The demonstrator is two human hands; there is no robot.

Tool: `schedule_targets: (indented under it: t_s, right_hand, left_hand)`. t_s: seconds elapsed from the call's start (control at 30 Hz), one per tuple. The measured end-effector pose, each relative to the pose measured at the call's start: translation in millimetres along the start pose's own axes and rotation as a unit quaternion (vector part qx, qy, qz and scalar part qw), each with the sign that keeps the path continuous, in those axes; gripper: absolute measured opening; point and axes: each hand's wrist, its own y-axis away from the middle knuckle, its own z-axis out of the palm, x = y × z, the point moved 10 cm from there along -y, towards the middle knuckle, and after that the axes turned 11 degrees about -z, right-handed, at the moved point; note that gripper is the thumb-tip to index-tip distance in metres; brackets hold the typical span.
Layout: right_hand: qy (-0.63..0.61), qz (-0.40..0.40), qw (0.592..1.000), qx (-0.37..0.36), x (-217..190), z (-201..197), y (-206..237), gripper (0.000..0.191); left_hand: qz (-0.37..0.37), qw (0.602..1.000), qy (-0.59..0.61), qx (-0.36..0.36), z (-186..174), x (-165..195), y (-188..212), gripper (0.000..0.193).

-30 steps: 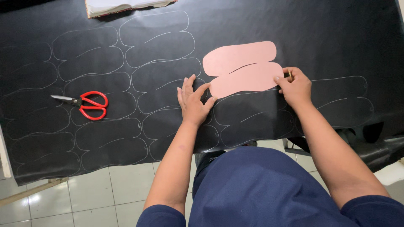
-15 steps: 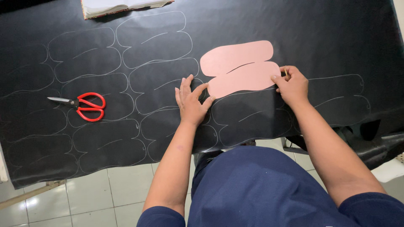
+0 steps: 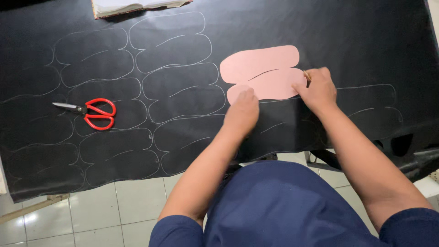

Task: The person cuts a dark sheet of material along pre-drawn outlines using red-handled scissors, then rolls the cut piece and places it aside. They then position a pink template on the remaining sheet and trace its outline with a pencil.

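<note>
Pink template (image 3: 263,73), a flat cut-out of two rounded lobes with a curved slit, lying on the black sheet (image 3: 320,32) right of centre, pinned at two ends. Nearest, a dark blue shirt (image 3: 283,206) and two bare forearms reaching up over the sheet's lower edge, white floor tiles (image 3: 91,215) below that edge. Left hand (image 3: 242,114) palm down, fingers together and flat, fingertips pressing the template's lower left lobe. Right hand (image 3: 318,89) at the template's right end, fingers curled narrow around a thin pencil-like marker (image 3: 306,75), its tip touching the template's edge. Pale traced outlines (image 3: 183,91) of the same two-lobed shape all over the sheet, in rows to the left of the template and one more to the right under the right wrist. Red-handled scissors (image 3: 93,113) well apart to the left, closed, blades pointing left, resting over one outline. Farthest, at the top edge, an open book or pad with pale pages (image 3: 132,5), only partly in view.
</note>
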Motion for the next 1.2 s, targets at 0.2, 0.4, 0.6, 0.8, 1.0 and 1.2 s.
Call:
schedule_targets:
  t_s: [0.2, 0.4, 0.6, 0.8, 1.0, 1.2]
  right_hand:
    - [-0.169, -0.138, 0.976, 0.003, -97, 9, -33, 0.014]
    - [-0.252, -0.180, 0.921, -0.238, -187, 61, -34, 0.021]
    - [-0.172, -0.265, 0.911, -0.265, -215, 79, -30, 0.021]
    - [-0.116, -0.332, 0.921, -0.166, -225, 72, -41, 0.016]
    - [-0.051, -0.281, 0.944, -0.166, -192, 60, -67, 0.016]
    - [-0.122, -0.274, 0.938, -0.174, -214, 70, -76, 0.016]
  left_hand:
    - [0.011, 0.984, -0.161, 0.074, 19, 24, 8, 0.040]
    - [-0.025, 0.996, -0.077, -0.027, 36, 12, -3, 0.052]
    - [-0.013, 0.981, -0.139, -0.136, 55, 11, -5, 0.050]
    - [0.012, 0.989, -0.139, -0.038, 43, 10, -1, 0.047]
    - [-0.066, 0.997, 0.021, -0.041, 26, -3, 4, 0.026]
    - [-0.069, 0.991, 0.109, 0.044, -9, -7, -1, 0.027]
